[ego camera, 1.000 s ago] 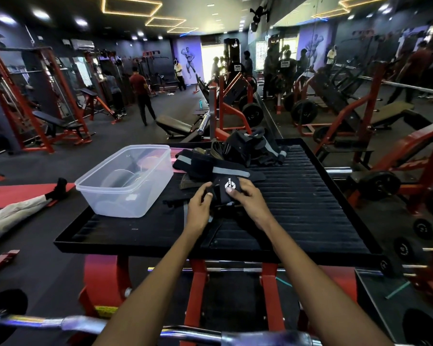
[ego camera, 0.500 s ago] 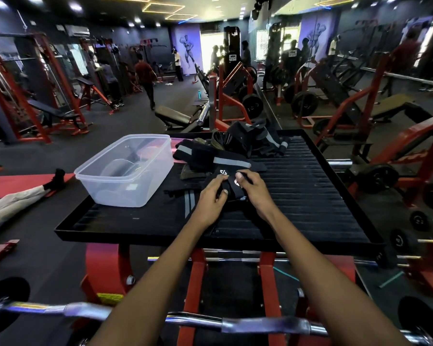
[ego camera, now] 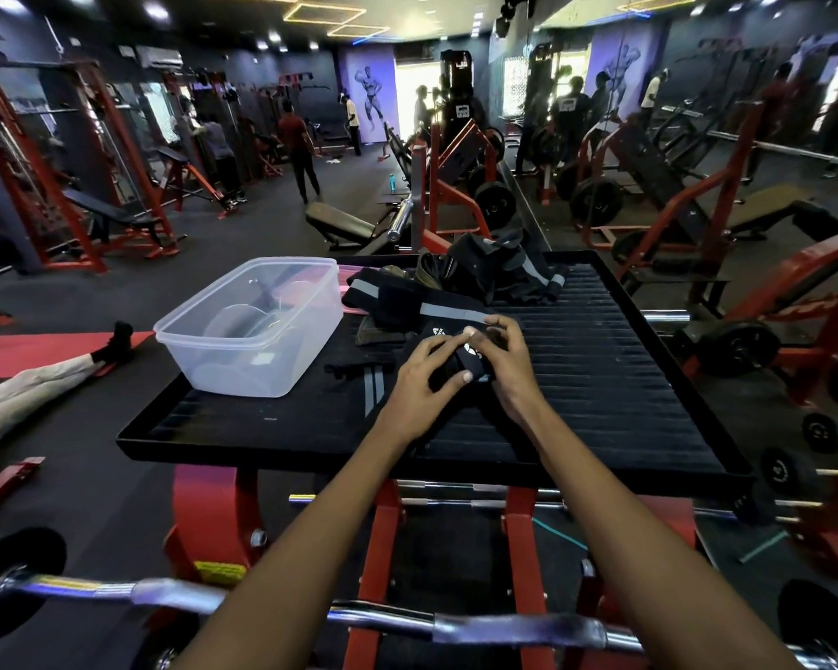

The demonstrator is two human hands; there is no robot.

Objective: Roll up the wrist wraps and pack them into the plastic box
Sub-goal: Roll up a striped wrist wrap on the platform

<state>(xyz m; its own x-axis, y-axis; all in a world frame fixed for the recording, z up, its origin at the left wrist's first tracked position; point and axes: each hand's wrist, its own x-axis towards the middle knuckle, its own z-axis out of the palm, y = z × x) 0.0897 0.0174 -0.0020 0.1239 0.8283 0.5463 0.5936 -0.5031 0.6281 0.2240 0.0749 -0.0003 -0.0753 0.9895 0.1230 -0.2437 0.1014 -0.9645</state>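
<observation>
Just right of the box (ego camera: 257, 326) on the desk (ego camera: 601, 379), the left hand (ego camera: 419, 386) and right hand (ego camera: 506, 362) both pinch a half-rolled wrap (ego camera: 448, 362), which could spring loose if either grip slackens.

A black wrist wrap (ego camera: 460, 362) with white logo lies partly rolled mid-surface, its grey-striped tail (ego camera: 373, 391) trailing near-left. More wraps (ego camera: 456, 287) are heaped farther back. A clear plastic box (ego camera: 257, 326) stands open, left.
</observation>
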